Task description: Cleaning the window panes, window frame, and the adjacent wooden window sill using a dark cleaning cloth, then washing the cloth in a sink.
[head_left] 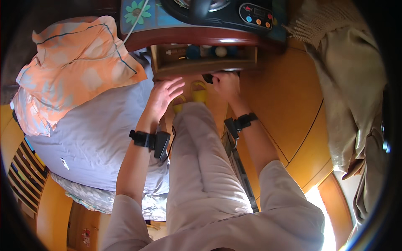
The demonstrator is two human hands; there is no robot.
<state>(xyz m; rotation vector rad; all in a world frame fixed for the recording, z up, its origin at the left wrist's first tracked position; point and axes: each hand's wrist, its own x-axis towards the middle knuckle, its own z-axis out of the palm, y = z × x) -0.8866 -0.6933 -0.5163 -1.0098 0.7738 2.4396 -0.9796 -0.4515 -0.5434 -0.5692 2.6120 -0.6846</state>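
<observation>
A shallow wooden drawer stands pulled out under a dark red tabletop. Inside it lie blue round things, a pale ball and a tube-like item. My right hand is curled at the drawer's front, around what looks like a dark handle, mostly covered by the fingers. Close to the drawer's left front corner, my left hand has its fingers apart and holds nothing; whether it touches the wood I cannot tell.
On the tabletop sits a black cooktop-like appliance with coloured buttons. A white cord runs down over an orange patterned pillow on the grey bed at left. Brown curtains hang at right. Yellow slippers are below the drawer.
</observation>
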